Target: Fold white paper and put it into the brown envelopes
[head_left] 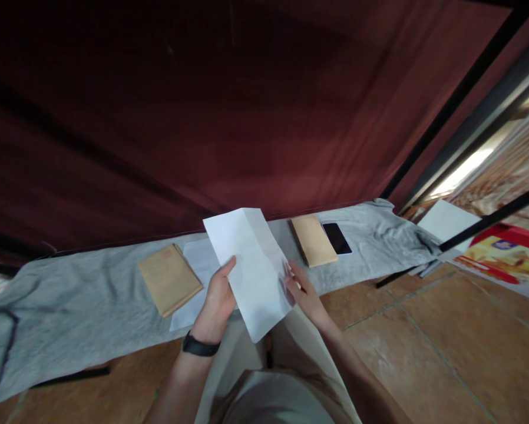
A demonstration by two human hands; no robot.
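Between my two hands is a white sheet of paper (251,265), held above my lap with a crease running down its right part. My left hand (220,291), with a black band on the wrist, grips its left edge, thumb on top and fingers hidden beneath. At the right edge, my right hand (302,288) pinches the paper with bent fingers. To the left, a stack of brown envelopes (169,280) lies partly over more white paper (202,262). Another brown envelope stack (315,240) sits to the right, beside a dark-screened phone (336,238).
A grey cloth (92,294) covers the narrow bench under these things. Behind it hangs a dark red curtain-like sheet (247,118). Black metal bars (459,106) slant at the right, near a red printed box (512,256). Below lies a tiled floor (415,347).
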